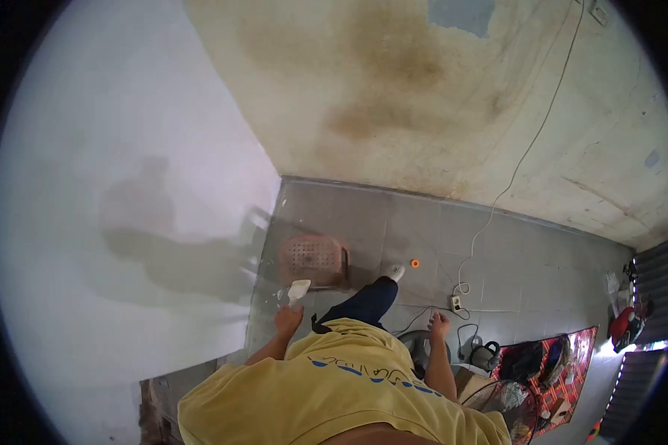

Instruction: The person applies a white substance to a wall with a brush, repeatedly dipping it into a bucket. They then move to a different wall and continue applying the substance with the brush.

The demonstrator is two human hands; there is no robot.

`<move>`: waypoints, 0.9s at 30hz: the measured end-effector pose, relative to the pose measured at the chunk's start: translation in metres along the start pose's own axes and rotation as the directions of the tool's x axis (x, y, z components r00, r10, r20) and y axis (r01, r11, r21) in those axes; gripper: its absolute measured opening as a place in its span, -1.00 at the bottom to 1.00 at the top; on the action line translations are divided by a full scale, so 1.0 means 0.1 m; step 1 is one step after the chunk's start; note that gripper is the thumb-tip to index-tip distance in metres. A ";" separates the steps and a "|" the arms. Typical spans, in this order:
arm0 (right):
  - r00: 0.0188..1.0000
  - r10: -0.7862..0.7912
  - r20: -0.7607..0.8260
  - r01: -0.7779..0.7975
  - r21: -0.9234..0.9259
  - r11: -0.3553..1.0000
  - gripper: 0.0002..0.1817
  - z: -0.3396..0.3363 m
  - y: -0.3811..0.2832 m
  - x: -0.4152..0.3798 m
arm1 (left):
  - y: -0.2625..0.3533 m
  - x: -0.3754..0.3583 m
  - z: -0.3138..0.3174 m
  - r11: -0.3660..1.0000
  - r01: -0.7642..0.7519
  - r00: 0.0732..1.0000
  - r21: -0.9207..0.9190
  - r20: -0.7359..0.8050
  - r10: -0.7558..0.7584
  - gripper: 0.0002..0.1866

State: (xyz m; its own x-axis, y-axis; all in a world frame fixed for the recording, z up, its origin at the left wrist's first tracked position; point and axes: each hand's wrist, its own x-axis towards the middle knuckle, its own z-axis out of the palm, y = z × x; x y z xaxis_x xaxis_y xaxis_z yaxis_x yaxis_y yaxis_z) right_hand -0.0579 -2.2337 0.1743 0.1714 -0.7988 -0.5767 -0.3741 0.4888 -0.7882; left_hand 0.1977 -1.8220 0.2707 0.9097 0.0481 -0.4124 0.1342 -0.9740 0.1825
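In the head view, my left hand (289, 321) is closed around the handle of a paintbrush (299, 288) whose broad head is white. The brush points away from me, just in front of the near edge of a reddish-brown plastic stool (312, 256) with a perforated seat. A white-painted wall (126, 222) stands to the left of that hand. Out to my right side, my right hand (439, 324) hangs with its fingers curled in, and I see nothing in it. Below it on the floor lie a white socket block (456, 302) and its cable.
An orange ring (415, 263) lies on the grey tiled floor (416, 222) near my foot. A stained wall (393, 89) rises ahead, with a cable running down it. At the right are a kettle (486, 356), a fan (512, 400) and a red patterned mat (583, 345) with items on it.
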 end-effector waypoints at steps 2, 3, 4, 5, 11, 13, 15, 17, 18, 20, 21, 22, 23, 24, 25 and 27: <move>1.000 0.007 -0.026 -0.007 -0.004 1.000 -0.60 -0.10 -0.05 0.19 | 0.33 0.24 0.05 0.999 -0.034 0.999 -0.005 -0.015 0.034 -0.33; 0.999 0.010 -0.037 -0.011 -0.013 1.000 -0.60 -0.13 -0.06 0.30 | 0.53 0.36 0.07 0.999 -0.051 0.999 -0.004 -0.015 0.051 -0.33; 0.999 0.008 -0.049 -0.009 -0.002 1.000 -0.60 -0.17 -0.08 0.40 | 0.73 0.48 0.09 0.998 -0.057 0.998 0.012 -0.041 0.057 -0.31; 0.997 0.013 -0.077 -0.015 -0.026 1.000 -0.60 -0.25 -0.08 0.47 | 0.90 0.57 0.10 0.998 -0.061 0.996 0.031 -0.063 0.063 -0.30; 0.964 0.082 -0.254 -0.138 -0.210 0.968 -0.69 -0.48 -0.71 1.02 | 2.23 1.25 0.24 0.979 -0.201 0.954 -0.029 -0.233 0.189 -0.31; 0.950 -0.032 -0.311 -0.069 -0.308 0.949 -0.71 -0.77 -0.59 1.58 | 3.00 1.31 -0.08 0.943 -0.117 0.983 -0.310 -0.169 0.067 -0.41; 0.878 -0.290 -0.381 0.039 -0.545 0.838 -0.69 -0.95 -1.24 1.56 | 3.50 1.66 0.10 0.895 -0.298 0.939 -0.333 -0.272 0.211 -0.53; 0.827 -0.337 -0.451 0.146 -0.406 0.902 -0.66 -1.18 -1.72 1.47 | 4.18 1.79 -0.12 0.749 -0.636 0.717 -0.186 -0.501 0.485 -0.66; 0.789 -0.360 -0.498 0.196 -0.351 0.916 -0.65 -1.30 -1.84 1.50 | 4.68 1.78 -0.38 0.688 -0.551 0.824 -0.473 -0.442 0.355 -0.74; 0.737 -0.298 -0.606 0.207 -0.218 0.954 -0.61 -1.43 -2.07 1.35 | 5.58 1.62 -1.10 0.491 -0.771 0.617 -0.406 -0.665 0.420 -0.81; 0.732 -0.284 -0.620 0.198 -0.206 0.958 -0.60 -1.47 -2.13 1.23 | 5.93 1.72 -1.30 0.433 -0.841 0.511 -0.325 -0.739 0.439 -0.83; 0.727 -0.273 -0.630 0.190 -0.197 0.962 -0.59 -1.51 -2.17 1.18 | 6.30 1.57 -1.71 0.409 -0.861 0.462 -0.302 -0.800 0.383 -0.85; 0.640 -0.369 -0.674 0.240 -0.280 0.929 -0.64 -1.66 -1.82 1.38 | 6.61 1.60 -1.96 0.397 -0.890 0.374 -0.223 -0.855 0.359 -0.84; 0.641 -0.368 -0.673 0.237 -0.283 0.929 -0.64 -1.65 -1.69 1.36 | 6.88 1.58 -2.21 0.362 -0.911 0.319 -0.198 -0.895 0.313 -0.83; 0.637 -0.401 -0.658 0.183 -0.376 0.908 -0.64 -1.67 -1.65 1.35 | 7.11 1.53 -2.44 0.331 -0.928 0.266 -0.174 -0.929 0.257 -0.82; 0.719 -0.357 -0.597 0.027 -0.489 0.872 -0.54 -1.69 -1.88 1.29 | 7.41 1.50 -2.75 0.327 -0.941 0.156 -0.084 -0.967 0.202 -0.78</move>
State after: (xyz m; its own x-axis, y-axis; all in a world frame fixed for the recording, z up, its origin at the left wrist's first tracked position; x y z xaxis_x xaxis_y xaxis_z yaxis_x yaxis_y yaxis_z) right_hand -0.1195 -2.4876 0.2845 -0.2872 -0.9578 -0.0046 -0.7671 0.2329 -0.5977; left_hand 0.5420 -2.4752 0.5895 0.5490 0.0249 0.8354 -0.7797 -0.3448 0.5226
